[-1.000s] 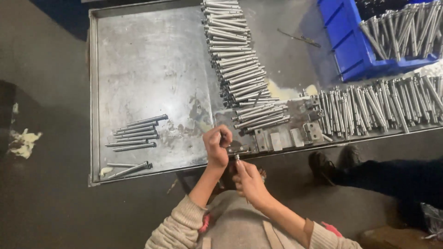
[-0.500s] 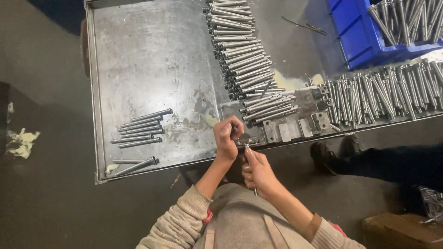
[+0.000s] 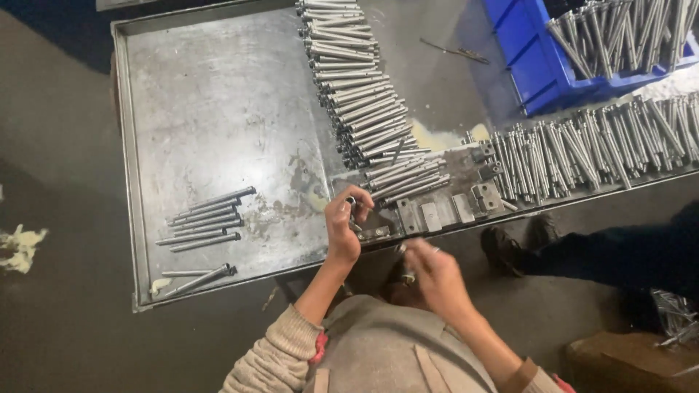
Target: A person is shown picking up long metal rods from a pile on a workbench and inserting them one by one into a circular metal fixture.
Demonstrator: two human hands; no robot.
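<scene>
My left hand (image 3: 344, 222) is raised at the front edge of the metal tray table (image 3: 218, 109), its fingertips pinched on a small metal ring-like part (image 3: 351, 201). My right hand (image 3: 429, 269) is blurred, below the table edge, closed on a short dark metal piece (image 3: 403, 251). A long row of steel rods (image 3: 357, 94) runs back from just beyond my left hand. Small metal blocks (image 3: 444, 211) lie at the table edge to the right of it.
A small set of rods (image 3: 207, 218) lies at the tray's left, with two more (image 3: 196, 276) near the front corner. Many rods (image 3: 597, 145) cover the right side. A blue bin (image 3: 553, 73) holds rods. Another person's legs and shoes (image 3: 524, 240) are at the right.
My right hand has come down and away from my left hand, off the table edge. My left hand stays at the edge with its pinch. The view has shifted.
</scene>
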